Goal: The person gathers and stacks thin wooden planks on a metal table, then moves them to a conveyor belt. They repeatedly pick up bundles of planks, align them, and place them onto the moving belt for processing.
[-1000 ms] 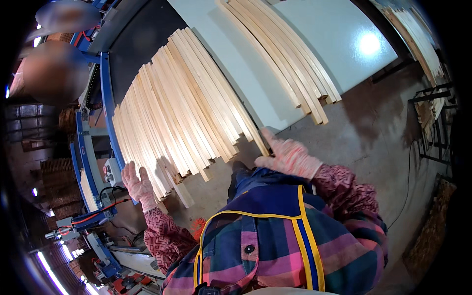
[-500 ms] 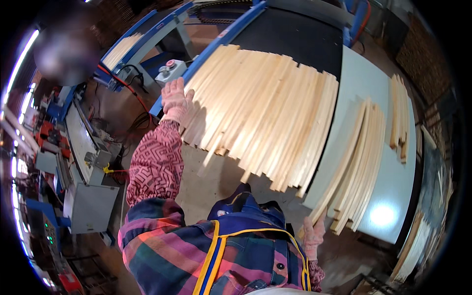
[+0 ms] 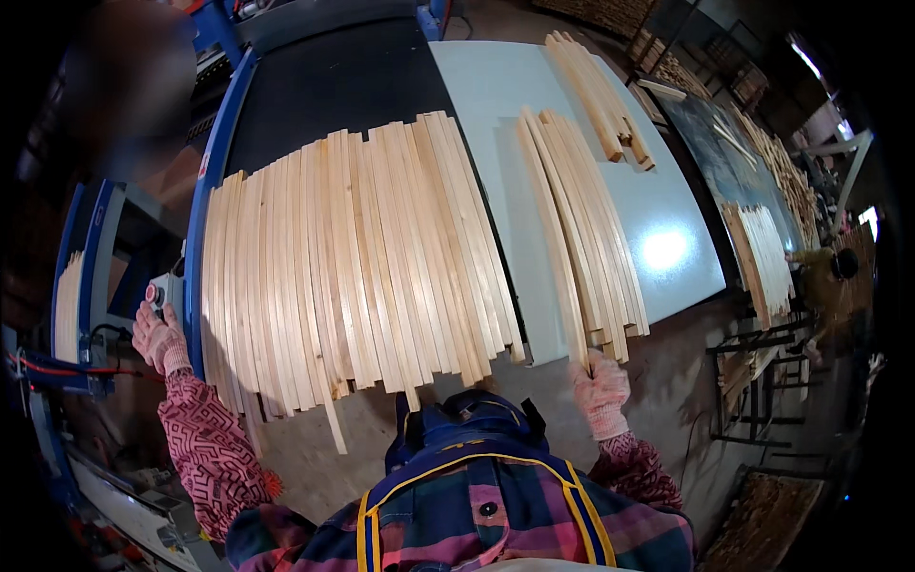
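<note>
My left hand, in a pale pink knit glove, is open at a small control box. Its fingertips are at the box's red button; whether they press it I cannot tell. My right hand, gloved alike, is closed round the near end of a long wooden strip. This strip lies at the left side of a bundle of pale strips on a grey-white table. Left of that table, many strips lie side by side on a black belt, their near ends uneven and overhanging.
A blue rail edges the belt's left side. Another bundle of wooden strips lies at the table's far side. Farther right stand a dark table with more wood and a black metal rack. Another person is at the far right.
My view has swung to the right. My left hand has gone from beside the strips to the control box's button. My right hand stays at the strip's near end.
</note>
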`<move>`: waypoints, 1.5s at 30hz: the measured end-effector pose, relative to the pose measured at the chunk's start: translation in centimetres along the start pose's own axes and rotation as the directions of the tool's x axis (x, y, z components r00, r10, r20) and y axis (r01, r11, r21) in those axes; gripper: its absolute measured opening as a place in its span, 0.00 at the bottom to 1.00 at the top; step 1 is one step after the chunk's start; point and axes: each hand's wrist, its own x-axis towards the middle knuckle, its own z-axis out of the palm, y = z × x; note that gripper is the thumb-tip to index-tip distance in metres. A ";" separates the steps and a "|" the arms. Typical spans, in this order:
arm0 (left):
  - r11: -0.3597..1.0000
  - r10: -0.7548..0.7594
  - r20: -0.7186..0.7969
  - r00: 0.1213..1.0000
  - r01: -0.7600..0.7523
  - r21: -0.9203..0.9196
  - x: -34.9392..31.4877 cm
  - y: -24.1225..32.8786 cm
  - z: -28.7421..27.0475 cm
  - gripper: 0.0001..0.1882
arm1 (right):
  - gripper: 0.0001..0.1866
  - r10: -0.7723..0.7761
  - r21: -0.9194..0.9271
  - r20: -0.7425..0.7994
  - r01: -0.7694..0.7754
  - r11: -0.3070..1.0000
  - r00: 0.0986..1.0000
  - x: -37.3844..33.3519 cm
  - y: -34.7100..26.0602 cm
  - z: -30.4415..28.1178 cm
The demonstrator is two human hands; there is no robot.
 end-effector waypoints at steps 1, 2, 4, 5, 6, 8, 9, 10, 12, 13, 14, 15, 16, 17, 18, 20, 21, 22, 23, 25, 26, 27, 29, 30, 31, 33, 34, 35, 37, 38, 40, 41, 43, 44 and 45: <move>1.000 -0.003 -0.025 1.000 0.003 -0.009 0.1 -1.1 1.1 0.37 | 0.20 -0.060 0.000 -0.131 0.060 0.998 0.990 -0.1 -0.2 0.2; 1.000 -0.003 -0.051 0.999 0.002 -0.017 0.4 -1.8 1.6 0.37 | 0.19 -0.112 -0.008 -0.259 0.113 0.994 0.959 0.1 -0.5 0.5; 0.997 0.009 0.066 0.998 -0.004 -0.078 0.5 -0.8 -0.9 0.38 | 0.19 -0.104 0.013 -0.206 0.109 0.994 0.973 0.4 -0.4 0.3; 0.995 0.049 0.135 0.990 -0.037 -0.093 -0.3 0.9 -4.7 0.39 | 0.19 -0.105 0.058 -0.265 0.124 0.991 0.958 0.2 -0.5 0.0; 0.994 0.075 0.197 0.978 -0.056 -0.098 -0.9 1.6 -7.7 0.39 | 0.19 -0.111 0.111 -0.326 0.155 0.982 0.939 0.4 -0.7 -0.1; 0.951 0.256 -0.129 0.958 -0.273 -0.146 -3.1 3.7 -8.5 0.40 | 0.20 -0.038 0.187 -0.412 0.125 0.974 0.910 2.0 0.2 -0.1; 0.755 0.330 -0.202 0.922 -0.387 -0.530 -5.1 6.3 -10.3 0.39 | 0.21 0.005 0.214 -0.443 0.101 0.972 0.896 2.7 1.0 -0.2; 0.490 0.343 -0.250 0.906 -0.399 -0.775 -8.6 9.4 -11.9 0.39 | 0.20 0.001 0.255 -0.408 0.113 0.960 0.913 3.8 1.6 -1.6; 0.245 0.612 -0.350 0.709 -0.590 -0.769 -15.1 16.0 -16.8 0.40 | 0.23 0.040 0.151 -0.341 0.013 0.988 0.939 6.4 4.3 -2.9; 0.000 0.696 -0.268 0.667 -0.373 -0.928 -18.6 18.8 -19.2 0.39 | 0.24 0.079 0.088 -0.292 -0.055 0.995 0.953 8.2 5.8 -3.1; -0.033 0.765 -0.280 0.580 -0.399 -0.916 -21.6 21.7 -21.4 0.40 | 0.26 0.122 0.019 -0.252 -0.121 0.992 0.960 9.9 7.3 -3.3; 0.052 0.842 -0.238 0.484 -0.513 -0.857 -24.0 23.7 -24.4 0.41 | 0.30 0.176 0.048 -0.195 -0.170 0.984 0.965 11.7 8.9 -3.5; 0.087 0.913 -0.023 0.408 -0.249 -0.965 -26.3 25.6 -27.6 0.43 | 0.31 0.220 0.078 -0.091 -0.213 0.974 0.971 13.5 10.1 -3.4; 0.100 0.925 0.018 0.381 -0.196 -0.975 -28.7 27.6 -28.6 0.43 | 0.31 0.239 0.109 0.018 -0.240 0.965 0.971 15.6 10.9 -3.4; 0.119 0.934 0.098 0.343 -0.040 -0.992 -31.2 30.2 -27.5 0.46 | 0.32 0.250 0.131 0.127 -0.266 0.955 0.960 17.8 11.9 -3.1; 0.127 0.975 0.091 0.205 -0.174 -0.977 -35.1 36.3 -29.5 0.53 | 0.33 -0.046 0.211 0.113 0.022 0.977 0.993 20.0 19.9 5.1; 0.122 0.969 0.078 0.234 -0.181 -0.976 -36.4 37.6 -29.4 0.55 | 0.33 -0.061 0.613 0.164 -0.053 0.788 0.985 20.5 15.2 2.9; 0.083 0.971 0.035 0.237 -0.196 -0.977 -38.4 39.5 -29.7 0.57 | 0.30 -0.103 0.329 0.253 0.015 0.944 0.962 20.7 12.2 0.0; 0.155 0.950 0.108 0.292 -0.142 -0.978 -39.9 41.6 -31.6 0.58 | 0.28 -0.099 0.020 0.335 0.098 0.995 0.937 21.8 11.1 -1.5; 0.147 0.885 0.151 0.441 0.043 -0.988 -41.1 44.3 -33.8 0.59 | 0.25 -0.135 0.183 0.233 0.093 0.979 0.963 24.6 11.7 0.5; 0.248 0.880 0.219 0.422 -0.015 -0.969 -40.2 46.2 -34.5 0.58 | 0.24 -0.135 0.267 0.185 0.083 0.960 0.973 26.2 12.4 1.8; 0.338 0.877 0.282 0.388 -0.081 -0.938 -37.8 48.4 -36.3 0.58 | 0.23 -0.245 0.307 -0.012 0.237 0.922 0.970 28.1 13.3 3.6; 0.386 0.854 0.322 0.408 -0.083 -0.919 -33.9 52.8 -38.1 0.57 | 0.23 -0.429 0.271 -0.421 0.562 0.781 0.799 33.7 14.6 5.9; 0.347 0.841 0.299 0.450 -0.025 -0.938 -31.9 55.3 -37.4 0.55 | 0.24 -0.383 0.398 -0.240 0.450 0.799 0.892 36.7 13.5 4.5; 0.376 0.805 0.323 0.498 -0.007 -0.927 -29.8 57.9 -36.3 0.54 | 0.27 -0.347 0.496 -0.036 0.318 0.808 0.937 39.6 12.1 3.2; 0.361 0.784 0.318 0.533 0.025 -0.932 -25.6 63.5 -37.4 0.52 | 0.29 -0.446 0.518 -0.251 0.508 0.688 0.859 44.9 12.4 4.4; 0.348 0.782 0.321 0.535 0.053 -0.936 -24.0 65.7 -38.5 0.51 | 0.31 -0.480 0.511 -0.350 0.594 0.622 0.804 47.5 12.9 4.8; 0.289 0.770 0.298 0.564 0.107 -0.951 -22.3 67.6 -36.4 0.51 | 0.31 -0.455 0.479 -0.262 0.524 0.705 0.851 49.7 12.5 2.9; 0.150 0.724 0.238 0.647 0.189 -0.970 -18.3 71.0 -30.9 0.50 | 0.32 -0.370 0.414 -0.207 0.423 0.806 0.906 54.4 11.6 -2.3; 0.208 0.726 0.240 0.644 0.127 -0.970 -18.0 73.7 -32.3 0.49 | 0.33 -0.254 0.377 -0.220 0.322 0.868 0.942 57.7 13.8 -3.2; 0.319 0.733 0.237 0.638 -0.014 -0.948 -18.5 78.2 -36.5 0.47 | 0.32 0.031 0.404 -0.208 0.057 0.913 0.978 63.5 18.8 -4.3; 0.192 0.737 0.194 0.647 0.074 -0.979 -18.4 79.0 -37.1 0.46 | 0.32 0.169 0.419 -0.087 -0.118 0.900 0.982 65.5 19.8 -5.6; -0.072 0.797 0.096 0.597 0.252 -0.965 -18.6 81.3 -37.2 0.45 | 0.34 -0.363 0.080 -0.118 0.374 0.924 0.924 69.5 24.6 -0.8; -0.112 0.805 0.088 0.587 0.294 -0.949 -18.2 81.0 -35.9 0.45 | 0.33 -0.195 0.263 -0.005 0.189 0.946 0.981 69.7 22.2 0.6; -0.151 0.812 0.078 0.579 0.338 -0.929 -17.8 80.5 -34.8 0.45 | 0.33 -0.021 0.400 0.111 -0.025 0.916 0.994 69.6 19.8 1.7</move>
